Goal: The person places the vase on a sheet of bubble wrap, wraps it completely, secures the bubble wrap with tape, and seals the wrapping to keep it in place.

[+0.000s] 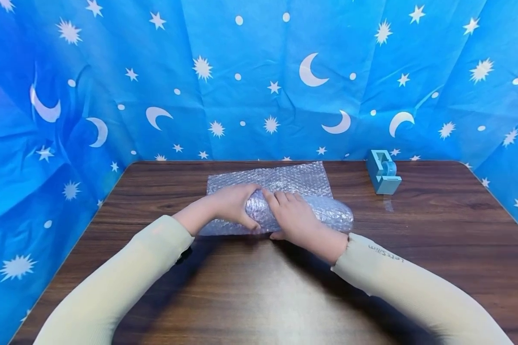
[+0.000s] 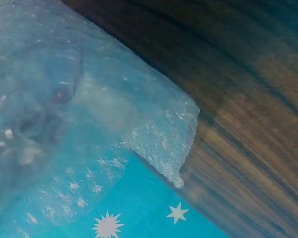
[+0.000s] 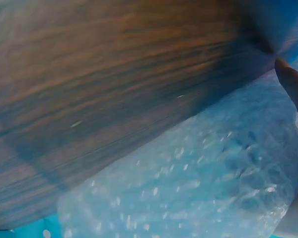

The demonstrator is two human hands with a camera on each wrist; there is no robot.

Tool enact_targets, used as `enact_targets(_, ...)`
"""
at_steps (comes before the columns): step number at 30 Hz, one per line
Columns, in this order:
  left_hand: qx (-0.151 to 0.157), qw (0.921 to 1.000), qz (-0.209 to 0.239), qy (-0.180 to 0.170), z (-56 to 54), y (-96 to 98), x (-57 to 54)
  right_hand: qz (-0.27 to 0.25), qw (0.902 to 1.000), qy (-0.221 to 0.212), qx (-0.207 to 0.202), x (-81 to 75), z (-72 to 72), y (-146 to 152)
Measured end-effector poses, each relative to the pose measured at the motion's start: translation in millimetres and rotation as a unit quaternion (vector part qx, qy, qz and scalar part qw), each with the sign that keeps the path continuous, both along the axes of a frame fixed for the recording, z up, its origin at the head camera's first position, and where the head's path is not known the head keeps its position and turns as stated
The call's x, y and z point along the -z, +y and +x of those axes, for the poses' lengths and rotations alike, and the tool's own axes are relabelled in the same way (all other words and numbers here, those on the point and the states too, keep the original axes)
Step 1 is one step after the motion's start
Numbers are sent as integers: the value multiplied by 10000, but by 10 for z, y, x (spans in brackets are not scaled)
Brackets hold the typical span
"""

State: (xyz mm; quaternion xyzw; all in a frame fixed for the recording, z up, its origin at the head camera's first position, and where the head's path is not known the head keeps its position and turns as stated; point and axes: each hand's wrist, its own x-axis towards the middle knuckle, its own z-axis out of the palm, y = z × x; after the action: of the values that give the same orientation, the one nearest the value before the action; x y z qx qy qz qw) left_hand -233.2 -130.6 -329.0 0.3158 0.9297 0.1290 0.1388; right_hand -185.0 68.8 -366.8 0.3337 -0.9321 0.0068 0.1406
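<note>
A clear bubble wrap roll (image 1: 334, 214) lies crosswise on the table, and its loose flat sheet (image 1: 280, 177) spreads out behind it. My left hand (image 1: 230, 203) grips the roll near its left part, thumb in front and fingers over the top. Just to the right, my right hand (image 1: 294, 215) holds the same roll from above, its thumb low at the front. In the left wrist view, a dark, blurry shape shows through the bubble wrap (image 2: 104, 99). The right wrist view shows the bubble wrap (image 3: 188, 183) beside a finger or thumb (image 3: 294, 89).
A blue-green tape dispenser (image 1: 382, 177) stands at the back right of the wooden table (image 1: 263, 287). A short strip of clear tape (image 1: 388, 205) lies just in front of it. Behind the table hangs a blue cloth (image 1: 259, 100) with moons and stars.
</note>
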Motion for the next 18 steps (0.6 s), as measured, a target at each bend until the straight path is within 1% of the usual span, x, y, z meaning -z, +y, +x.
enact_targets(3, -122, 9997, -31, -201, -34, -13, -19, -41, 10000, -33, -13, 9, -57, -14)
enact_targets(6, -234, 9991, -39, -365, -56, -32, -17, -23, 9998, -196, 28, 4, -101, -31)
enact_targets(10, -302, 9984, 40, -483, -73, -45, 9, 72, 9991, -416, 107, -3, -130, -35)
enact_targets(14, -492, 9967, 169, -622, -83, -48, 15, 69, 9985, -516, 157, -4, -150, -24)
enact_targets(18, -669, 9936, 247, -879, -120, -50, 5, 71, 9965, -797, 257, -17, -195, -26)
